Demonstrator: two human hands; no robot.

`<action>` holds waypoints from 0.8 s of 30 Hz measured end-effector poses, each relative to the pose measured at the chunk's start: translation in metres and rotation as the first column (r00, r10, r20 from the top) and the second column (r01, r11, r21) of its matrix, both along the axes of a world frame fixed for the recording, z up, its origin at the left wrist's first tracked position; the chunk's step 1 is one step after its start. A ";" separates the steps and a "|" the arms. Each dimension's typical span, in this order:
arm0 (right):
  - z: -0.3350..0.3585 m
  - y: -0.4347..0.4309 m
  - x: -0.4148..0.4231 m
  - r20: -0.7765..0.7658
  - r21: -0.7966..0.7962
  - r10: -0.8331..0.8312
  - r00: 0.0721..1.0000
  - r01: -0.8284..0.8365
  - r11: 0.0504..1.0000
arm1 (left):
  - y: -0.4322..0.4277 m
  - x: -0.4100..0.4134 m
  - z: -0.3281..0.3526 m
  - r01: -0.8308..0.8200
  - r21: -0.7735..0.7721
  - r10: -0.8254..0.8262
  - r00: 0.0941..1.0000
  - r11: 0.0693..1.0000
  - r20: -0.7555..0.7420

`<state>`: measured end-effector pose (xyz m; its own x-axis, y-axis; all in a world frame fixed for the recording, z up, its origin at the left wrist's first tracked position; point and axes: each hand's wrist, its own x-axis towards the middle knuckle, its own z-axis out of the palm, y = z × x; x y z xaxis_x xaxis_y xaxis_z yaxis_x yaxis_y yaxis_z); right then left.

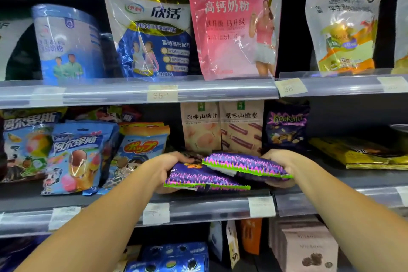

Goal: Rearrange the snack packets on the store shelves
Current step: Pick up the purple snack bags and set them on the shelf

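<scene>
Two purple snack packets with pink and green zigzag edges lie flat at the front of the middle shelf [198,206]. My left hand [164,169] grips the lower packet [198,180] by its left end. My right hand [279,162] holds the upper packet [245,164] by its right end, tilted over the lower one and overlapping it. A third purple packet [286,125] of the same brand stands upright behind my right hand, at the back of the shelf.
Two beige hawthorn snack bags [221,127] stand behind the held packets. Blue candy bags [75,157] crowd the left of the shelf and yellow packets [362,152] lie flat at right. Large milk powder bags [234,24] fill the shelf above. Boxes [309,247] sit below.
</scene>
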<state>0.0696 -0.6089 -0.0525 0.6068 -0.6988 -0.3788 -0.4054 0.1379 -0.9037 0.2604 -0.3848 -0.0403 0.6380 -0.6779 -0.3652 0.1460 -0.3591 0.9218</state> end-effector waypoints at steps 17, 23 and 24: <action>0.016 -0.048 -0.109 0.364 -0.106 -0.320 0.875 0.380 0.919 | -0.041 -0.022 0.013 -0.018 -0.353 0.041 0.998 0.936 0.056; 0.026 -0.109 -0.139 0.395 -0.087 -0.355 0.847 0.419 0.904 | -0.053 -0.057 0.006 -0.036 -0.457 0.031 0.999 0.889 -0.018; 0.027 -0.120 -0.139 0.401 -0.100 -0.358 0.844 0.428 0.898 | -0.056 -0.063 0.004 -0.034 -0.468 0.026 0.999 0.883 -0.024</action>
<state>-0.0689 -0.7287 -0.0255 0.3355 -0.9415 -0.0321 0.0101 0.0376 -0.9992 0.1976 -0.4407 -0.0366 0.6573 -0.7533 -0.0206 0.1670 0.1190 0.9787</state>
